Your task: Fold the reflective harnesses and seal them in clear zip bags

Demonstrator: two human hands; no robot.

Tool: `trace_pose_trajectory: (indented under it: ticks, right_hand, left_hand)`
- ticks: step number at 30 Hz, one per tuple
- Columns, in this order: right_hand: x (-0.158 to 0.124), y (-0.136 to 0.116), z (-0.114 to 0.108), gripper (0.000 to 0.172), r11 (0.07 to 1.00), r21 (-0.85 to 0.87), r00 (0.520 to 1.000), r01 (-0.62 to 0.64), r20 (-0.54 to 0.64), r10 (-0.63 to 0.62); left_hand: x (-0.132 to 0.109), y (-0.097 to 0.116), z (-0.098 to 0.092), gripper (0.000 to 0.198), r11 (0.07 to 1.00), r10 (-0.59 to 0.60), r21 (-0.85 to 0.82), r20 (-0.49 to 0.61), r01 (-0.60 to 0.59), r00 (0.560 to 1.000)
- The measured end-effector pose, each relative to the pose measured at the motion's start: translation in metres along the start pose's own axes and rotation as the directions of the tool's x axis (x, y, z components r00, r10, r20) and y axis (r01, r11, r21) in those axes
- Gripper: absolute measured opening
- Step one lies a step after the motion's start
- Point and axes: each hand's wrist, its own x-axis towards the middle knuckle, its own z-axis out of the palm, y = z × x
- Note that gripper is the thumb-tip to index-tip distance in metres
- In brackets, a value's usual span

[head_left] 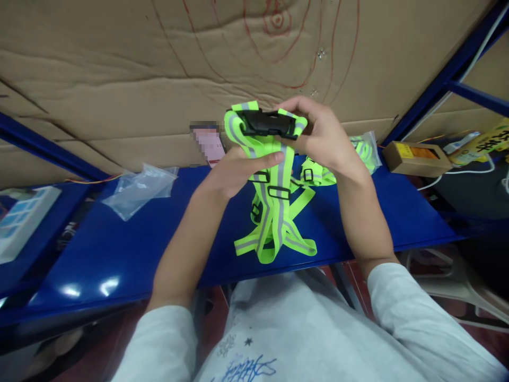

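Observation:
A neon-yellow reflective strap harness (pixel 274 223) with grey stripes hangs over the blue table (pixel 119 249), its lower loops resting on the surface. At its top sits a black plastic buckle (pixel 265 123). My right hand (pixel 324 139) pinches the right end of the buckle and strap. My left hand (pixel 238 171) is closed round the straps just below the buckle, thumb across the front. Black slide adjusters (pixel 278 192) show lower on the straps.
An empty clear plastic bag (pixel 137 188) lies at the left. A bagged yellow harness (pixel 363 151) and a loose one (pixel 316 175) lie behind my right hand. A brown box (pixel 417 157) and cables sit at the right. Cardboard sheets (pixel 159 79) back the table.

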Motion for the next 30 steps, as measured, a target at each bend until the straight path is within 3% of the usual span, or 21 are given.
trace_pose_trajectory:
  ticks: [2,4,7,11,14,17,21,24,26,27,30]
  right_hand:
    - [-0.005,-0.008,-0.009,0.038,0.98,-0.173,0.993,0.094,0.089,-0.08]
    - [-0.009,-0.016,-0.016,0.033,0.947,-0.284,0.981,0.152,0.157,-0.11]
    - [-0.009,-0.018,-0.019,0.033,0.934,-0.344,0.992,0.097,0.114,-0.061]
    - [0.0,0.0,-0.01,0.05,0.983,-0.186,0.998,-0.016,-0.055,0.006]
    - [0.006,0.013,-0.002,0.058,0.998,0.057,0.991,-0.005,-0.13,0.012]
    - [0.006,0.013,0.001,0.055,0.992,0.129,0.981,0.011,-0.192,0.014]
    - [-0.001,-0.004,-0.005,0.046,0.998,-0.05,0.977,0.025,-0.211,-0.035]
    - [-0.006,-0.018,-0.012,0.044,0.979,-0.191,0.979,0.067,-0.176,-0.101]
    - [-0.009,-0.025,-0.015,0.044,0.96,-0.269,0.988,0.074,-0.108,-0.107]
    - [-0.009,-0.027,-0.015,0.043,0.95,-0.304,0.993,0.075,-0.067,-0.1]
    - [-0.01,-0.028,-0.012,0.045,0.933,-0.34,0.993,0.116,0.017,-0.117]
  left_hand:
    - [0.002,-0.003,-0.001,0.049,0.996,0.067,0.066,-0.055,-0.063,0.996]
    - [0.004,-0.006,-0.002,0.053,0.988,0.102,0.126,-0.064,-0.093,0.993]
    - [0.005,-0.009,0.001,0.059,0.988,0.04,0.15,0.029,-0.044,0.999]
    - [0.003,-0.009,0.007,0.065,0.99,0.0,0.139,0.11,-0.015,0.994]
    - [0.0,-0.007,0.012,0.066,0.992,-0.037,0.124,0.119,0.022,0.992]
    - [-0.002,-0.006,0.013,0.068,0.986,-0.062,0.159,0.124,0.042,0.99]
    - [0.0,-0.01,-0.004,0.067,0.96,-0.135,0.272,0.22,0.072,0.966]
    - [0.004,-0.006,-0.03,0.068,0.924,-0.213,0.38,0.413,0.046,0.886]
    - [0.004,0.001,-0.045,0.074,0.954,-0.148,0.301,0.482,-0.004,0.863]
    - [0.004,0.006,-0.049,0.077,0.976,-0.073,0.217,0.462,-0.033,0.884]
    - [0.002,0.012,-0.044,0.073,0.986,0.164,-0.007,0.269,-0.168,0.949]
